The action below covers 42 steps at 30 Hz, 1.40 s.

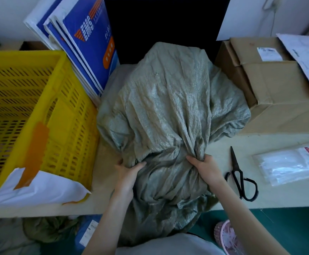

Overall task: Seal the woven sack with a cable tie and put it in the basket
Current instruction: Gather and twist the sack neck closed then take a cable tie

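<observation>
Woven sack (168, 100) on table, left hand (127, 173), right hand (205, 168) gripping its bunched neck

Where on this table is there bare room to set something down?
Bare tabletop lies between the sack and the scissors, and along the near edge below the plastic packet. A narrow strip runs between basket and sack. The back is crowded with boxes and envelopes.
</observation>
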Tool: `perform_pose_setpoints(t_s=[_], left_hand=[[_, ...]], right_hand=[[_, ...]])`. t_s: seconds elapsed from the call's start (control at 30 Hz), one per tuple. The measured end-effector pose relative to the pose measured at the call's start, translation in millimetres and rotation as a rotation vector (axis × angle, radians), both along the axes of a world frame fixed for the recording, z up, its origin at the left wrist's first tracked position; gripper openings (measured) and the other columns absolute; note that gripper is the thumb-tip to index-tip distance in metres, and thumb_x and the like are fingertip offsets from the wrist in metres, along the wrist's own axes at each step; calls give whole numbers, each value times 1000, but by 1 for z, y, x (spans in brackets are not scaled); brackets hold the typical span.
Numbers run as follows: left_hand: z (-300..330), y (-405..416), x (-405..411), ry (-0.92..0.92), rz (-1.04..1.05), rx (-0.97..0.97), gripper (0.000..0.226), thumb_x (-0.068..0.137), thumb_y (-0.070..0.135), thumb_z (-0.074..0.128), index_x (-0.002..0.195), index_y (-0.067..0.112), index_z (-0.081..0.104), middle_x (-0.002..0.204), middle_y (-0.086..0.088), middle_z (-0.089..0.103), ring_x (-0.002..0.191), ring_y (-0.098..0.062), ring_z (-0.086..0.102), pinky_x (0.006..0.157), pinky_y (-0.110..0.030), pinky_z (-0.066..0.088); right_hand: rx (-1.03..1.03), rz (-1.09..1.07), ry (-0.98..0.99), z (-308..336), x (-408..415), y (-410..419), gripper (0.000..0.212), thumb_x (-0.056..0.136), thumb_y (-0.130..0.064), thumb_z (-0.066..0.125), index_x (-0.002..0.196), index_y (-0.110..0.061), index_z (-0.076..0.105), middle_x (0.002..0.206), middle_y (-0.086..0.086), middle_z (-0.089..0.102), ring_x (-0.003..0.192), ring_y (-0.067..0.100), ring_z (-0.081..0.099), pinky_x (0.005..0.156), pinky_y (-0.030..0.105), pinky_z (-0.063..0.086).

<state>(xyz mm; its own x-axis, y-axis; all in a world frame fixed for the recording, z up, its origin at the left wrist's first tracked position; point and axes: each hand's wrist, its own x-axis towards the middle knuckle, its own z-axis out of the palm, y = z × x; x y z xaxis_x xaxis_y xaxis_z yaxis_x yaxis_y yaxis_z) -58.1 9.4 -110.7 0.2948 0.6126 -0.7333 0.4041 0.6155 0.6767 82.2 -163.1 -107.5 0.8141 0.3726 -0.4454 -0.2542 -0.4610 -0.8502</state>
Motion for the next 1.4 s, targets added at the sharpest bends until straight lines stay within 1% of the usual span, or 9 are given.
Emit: perform_pose_setpoints(t_s=[0.1, 0.2, 0.43, 0.6, 0.8, 0.93, 1.07, 1.2, 1.4], left_hand=[[11, 7, -10, 6, -141, -274, 79, 61, 29, 86, 131, 13, 52, 119, -11, 60, 100, -29, 59, 83, -38, 48], [17, 12, -16, 117, -332, -182, 96, 48, 46, 88, 131, 17, 49, 124, -6, 59, 108, -27, 58, 94, -41, 48], [48, 5, -19, 141, -619, 280, 17, 82, 38, 65, 81, 27, 52, 92, 3, 62, 85, -16, 59, 91, -41, 47], [52, -13, -2, 45, -416, -63, 8, 88, 24, 62, 94, 19, 60, 96, -4, 60, 87, -21, 57, 79, -36, 45], [51, -26, 7, -39, -627, -146, 74, 76, 58, 63, 139, 24, 41, 140, 1, 43, 132, -23, 41, 103, -31, 32], [48, -26, 10, -33, -896, 66, 66, 62, 45, 84, 121, 31, 59, 123, 12, 63, 106, -5, 58, 95, -24, 45], [50, -28, 10, -101, -879, 192, 17, 86, 29, 67, 96, 36, 56, 93, 23, 57, 84, 7, 52, 70, -9, 39], [45, -32, 7, -117, -787, 309, 27, 90, 17, 57, 74, 29, 38, 82, 3, 43, 67, -7, 40, 54, -7, 35], [46, -31, 7, -125, -529, 230, 8, 90, 10, 52, 93, 17, 51, 91, -6, 55, 80, -17, 53, 69, -26, 41]], right_hand=[[-143, 49, -142, 2, 2, -5, 19, 83, -32, 70, 85, -13, 67, 76, -6, 64, 80, 23, 63, 83, 42, 51], [-185, 85, -236, 2, 2, -6, 23, 81, -30, 72, 84, -10, 63, 77, 0, 64, 79, 24, 61, 74, 36, 50], [85, 55, -152, -2, -8, -6, 24, 86, -10, 66, 108, -12, 59, 99, -2, 67, 91, 13, 64, 77, 27, 51], [178, 69, -141, 1, -10, -6, 27, 85, -5, 66, 106, -19, 57, 98, -12, 65, 92, 7, 62, 75, 18, 47], [181, 126, -143, -3, -13, -5, 32, 82, -3, 68, 109, -17, 62, 105, -6, 69, 99, 10, 65, 85, 27, 52], [176, 116, -180, 2, -14, -1, 34, 81, 1, 67, 107, -18, 59, 100, -9, 66, 93, 4, 62, 76, 13, 47], [199, 75, -162, 6, -13, -1, 33, 81, -3, 70, 108, -18, 58, 98, -12, 65, 90, 0, 61, 74, 12, 46], [234, 36, -104, 11, -14, 0, 30, 81, -8, 71, 102, -25, 58, 99, -14, 65, 92, 4, 63, 76, 19, 49], [371, -82, 114, 21, -17, -4, 31, 80, -7, 72, 107, -17, 59, 103, 1, 72, 89, 16, 71, 75, 29, 56]])
